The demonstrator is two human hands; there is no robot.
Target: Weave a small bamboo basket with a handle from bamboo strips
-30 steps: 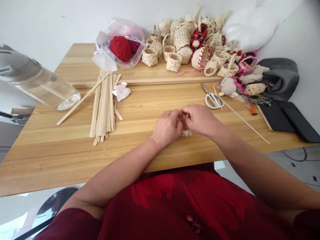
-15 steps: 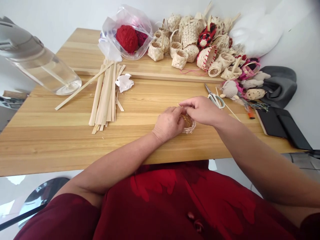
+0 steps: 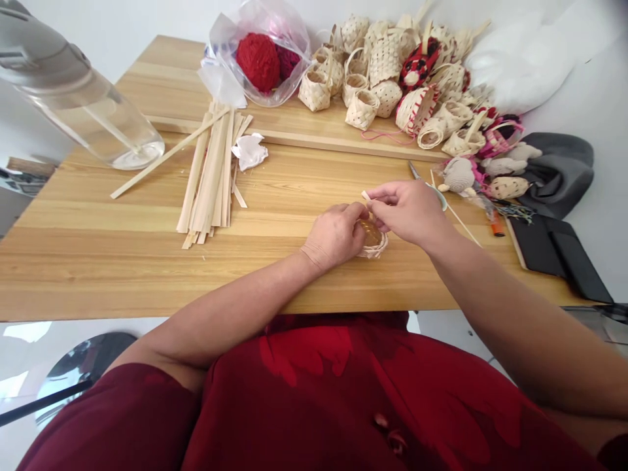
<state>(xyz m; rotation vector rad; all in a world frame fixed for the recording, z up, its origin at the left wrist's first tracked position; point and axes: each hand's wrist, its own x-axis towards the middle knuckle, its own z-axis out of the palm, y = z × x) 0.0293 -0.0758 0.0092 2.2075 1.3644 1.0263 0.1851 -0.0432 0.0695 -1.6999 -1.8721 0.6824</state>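
Right fingertips pinch a pale strip end (image 3: pixel 366 195) as the right hand (image 3: pixel 409 212) works above a small woven basket (image 3: pixel 375 242), its rim just below the fingers. The left hand's (image 3: pixel 336 235) curled fingers apparently grip the basket's near-left side, partly hidden.

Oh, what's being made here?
A person works at a wooden table on a small woven basket. The left hand holds its side, while the right hand pinches a pale strip end at the rim. Loose flat strips lie to the left, and finished-looking little baskets sit behind.
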